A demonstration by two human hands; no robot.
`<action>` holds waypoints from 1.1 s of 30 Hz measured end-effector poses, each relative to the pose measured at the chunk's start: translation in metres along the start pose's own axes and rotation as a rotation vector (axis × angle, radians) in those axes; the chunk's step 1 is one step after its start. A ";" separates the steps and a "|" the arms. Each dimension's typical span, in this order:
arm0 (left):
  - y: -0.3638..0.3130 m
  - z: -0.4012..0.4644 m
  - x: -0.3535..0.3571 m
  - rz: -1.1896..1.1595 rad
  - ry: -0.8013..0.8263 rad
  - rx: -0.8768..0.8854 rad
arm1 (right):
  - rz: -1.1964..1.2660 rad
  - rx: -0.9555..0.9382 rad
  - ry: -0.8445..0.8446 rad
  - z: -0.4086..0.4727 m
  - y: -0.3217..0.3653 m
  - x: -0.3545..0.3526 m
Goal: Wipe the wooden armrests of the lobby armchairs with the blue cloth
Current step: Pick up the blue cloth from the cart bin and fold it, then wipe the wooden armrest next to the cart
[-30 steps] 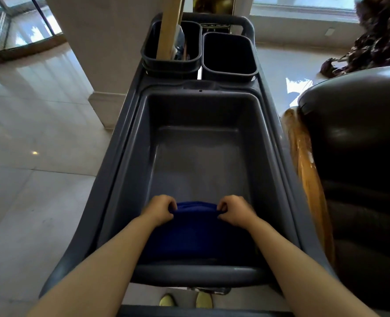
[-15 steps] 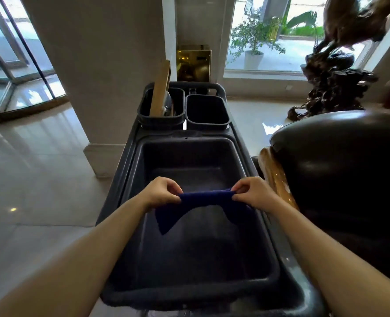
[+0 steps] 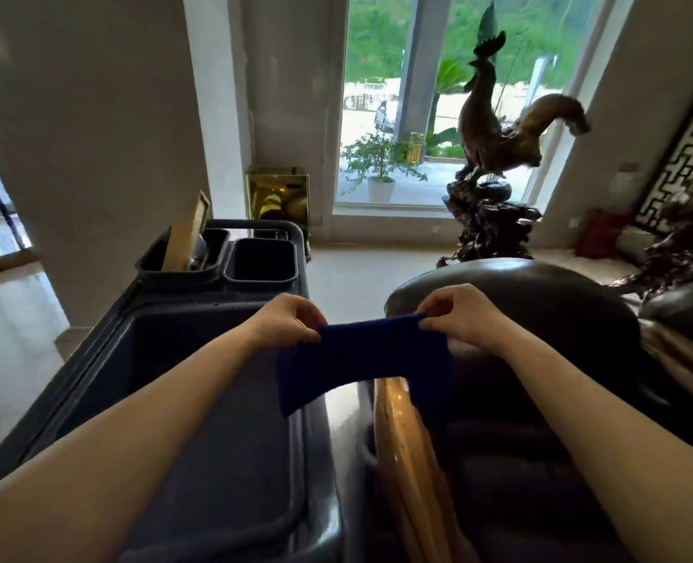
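Note:
I hold the blue cloth (image 3: 357, 359) stretched between both hands in the air. My left hand (image 3: 288, 323) pinches its left top corner and my right hand (image 3: 458, 319) pinches the right top corner. The cloth hangs above the gap between the grey cart and a dark leather armchair (image 3: 540, 319). The armchair's glossy wooden armrest (image 3: 406, 453) runs below the cloth's right part, toward me. Cloth and armrest look apart.
The grey cleaning cart's big tub (image 3: 198, 400) is at my left, with two small bins (image 3: 259, 264) behind it, one holding a wooden handle (image 3: 186, 233). A rooster statue (image 3: 495, 148) stands by the window. A pillar (image 3: 93, 136) rises at the left; another armchair (image 3: 686, 314) shows at the right.
Both hands lifted the cloth out of the cart tub and carried it up and to the right, over the armchair's edge. My view has tilted up and turned right.

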State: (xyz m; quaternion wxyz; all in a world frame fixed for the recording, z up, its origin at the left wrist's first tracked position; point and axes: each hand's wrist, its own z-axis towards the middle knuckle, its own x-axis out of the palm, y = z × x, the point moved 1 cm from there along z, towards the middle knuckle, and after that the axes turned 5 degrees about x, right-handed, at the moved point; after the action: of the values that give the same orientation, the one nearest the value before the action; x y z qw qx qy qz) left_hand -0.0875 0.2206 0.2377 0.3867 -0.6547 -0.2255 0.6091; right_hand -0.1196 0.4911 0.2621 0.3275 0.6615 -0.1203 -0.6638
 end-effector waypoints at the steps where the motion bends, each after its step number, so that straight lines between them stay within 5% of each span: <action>1: -0.010 0.009 0.015 0.000 -0.007 0.005 | 0.001 0.001 0.003 -0.002 -0.016 -0.012; 7: -0.054 0.055 0.109 -0.016 -0.063 -0.045 | 0.005 0.039 0.031 -0.012 -0.113 -0.063; 14: -0.034 0.080 0.188 -0.020 0.024 -0.168 | 0.077 0.157 0.108 -0.014 -0.205 -0.035; 33: 0.208 0.231 0.323 0.009 0.249 -0.465 | 0.192 0.469 0.482 0.118 -0.414 0.189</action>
State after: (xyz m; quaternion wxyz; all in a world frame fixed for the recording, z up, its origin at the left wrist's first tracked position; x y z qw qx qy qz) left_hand -0.2978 0.3971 -0.1161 0.2481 -0.7967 -0.3071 0.4575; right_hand -0.3297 0.6596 -0.1232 0.2467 0.8421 -0.2503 -0.4091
